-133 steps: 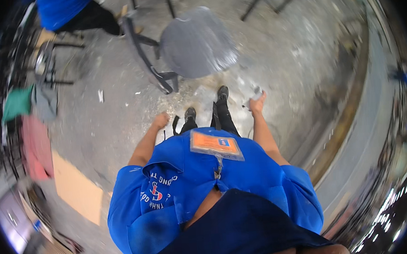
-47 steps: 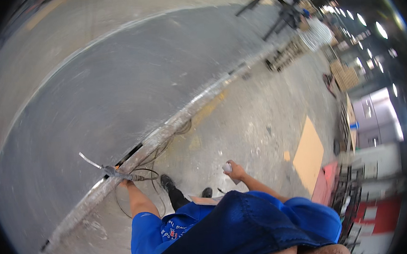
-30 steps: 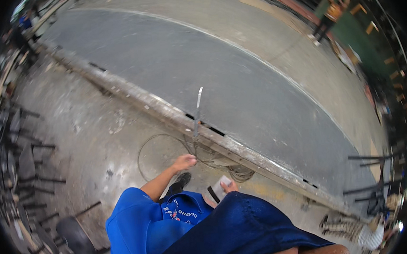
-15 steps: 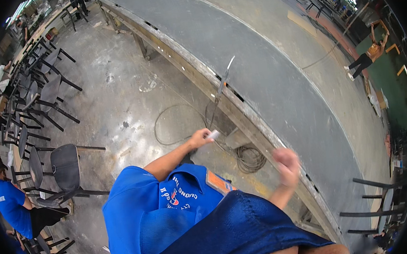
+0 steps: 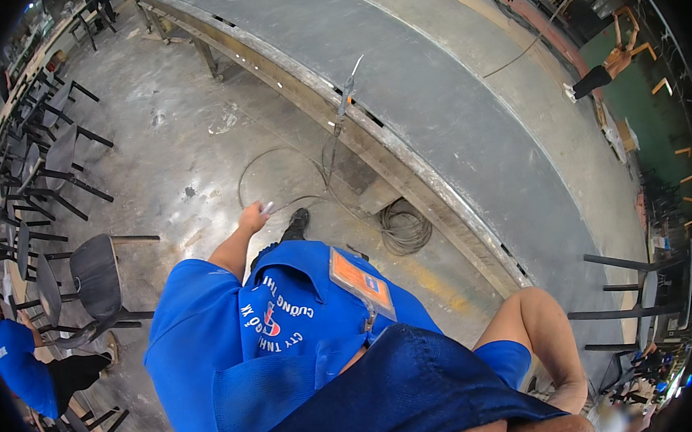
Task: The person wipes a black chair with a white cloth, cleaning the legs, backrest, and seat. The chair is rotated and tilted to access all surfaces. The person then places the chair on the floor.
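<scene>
My left hand point(image 5: 253, 218) is out over the concrete floor, its fingers closed around a small whitish piece point(image 5: 267, 209) whose kind I cannot make out. My right hand point(image 5: 569, 397) is raised at the lower right, the elbow bent sharply. Its fingers are hidden behind the dark blue cloth brim point(image 5: 430, 387) at the bottom of the view. A slim tool with a grey body, orange mark and pale pointed tip point(image 5: 347, 95) stands at the near edge of the long grey-topped table point(image 5: 434, 97), away from both hands. A cable hangs down from it.
A coiled cable point(image 5: 405, 228) lies on the floor beside the table's frame, with a loose loop to its left. Black chairs point(image 5: 96, 275) stand in a row on the left, where a person in blue point(image 5: 23, 359) sits. Another chair point(image 5: 637, 300) is at the right. A person point(image 5: 605, 73) works far right.
My right hand has moved from over the table edge up to the brim. My left hand still grips the whitish piece and is farther left in the view. The whole view has shifted.
</scene>
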`<state>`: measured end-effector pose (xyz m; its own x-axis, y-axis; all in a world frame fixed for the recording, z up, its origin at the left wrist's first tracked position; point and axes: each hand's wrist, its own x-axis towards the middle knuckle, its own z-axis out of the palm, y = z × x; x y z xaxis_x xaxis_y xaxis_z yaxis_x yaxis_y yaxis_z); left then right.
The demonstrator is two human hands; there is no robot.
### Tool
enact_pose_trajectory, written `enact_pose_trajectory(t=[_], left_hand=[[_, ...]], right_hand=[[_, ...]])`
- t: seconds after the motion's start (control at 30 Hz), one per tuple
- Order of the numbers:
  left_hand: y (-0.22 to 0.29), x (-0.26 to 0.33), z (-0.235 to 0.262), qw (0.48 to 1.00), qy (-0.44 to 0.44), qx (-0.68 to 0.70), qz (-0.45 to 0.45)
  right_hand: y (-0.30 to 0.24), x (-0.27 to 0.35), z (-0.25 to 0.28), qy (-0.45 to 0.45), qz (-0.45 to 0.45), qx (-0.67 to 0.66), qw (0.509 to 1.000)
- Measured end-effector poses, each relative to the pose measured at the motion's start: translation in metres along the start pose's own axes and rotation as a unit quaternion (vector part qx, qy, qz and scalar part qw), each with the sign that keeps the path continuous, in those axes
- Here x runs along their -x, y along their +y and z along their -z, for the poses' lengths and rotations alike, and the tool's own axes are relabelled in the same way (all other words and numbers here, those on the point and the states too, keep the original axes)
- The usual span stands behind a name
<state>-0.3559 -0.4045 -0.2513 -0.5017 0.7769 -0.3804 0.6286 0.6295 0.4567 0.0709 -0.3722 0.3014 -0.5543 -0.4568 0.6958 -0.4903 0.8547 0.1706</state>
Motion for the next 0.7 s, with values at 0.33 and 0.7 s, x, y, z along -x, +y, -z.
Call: enact_pose_trajectory(t=[0.33, 0.7], left_hand=[[-0.042, 0.042, 0.025, 0.998, 0.018, 0.005, 0.055], [-0.053, 0.063, 0.028, 0.995, 0.036, 0.015, 0.091]], right_hand=[[-0.018, -0.011, 0.014, -0.036, 0.017, 0.008, 0.999], [-0.036, -0.023, 0.025, -0.061, 0.024, 0.015, 0.998]])
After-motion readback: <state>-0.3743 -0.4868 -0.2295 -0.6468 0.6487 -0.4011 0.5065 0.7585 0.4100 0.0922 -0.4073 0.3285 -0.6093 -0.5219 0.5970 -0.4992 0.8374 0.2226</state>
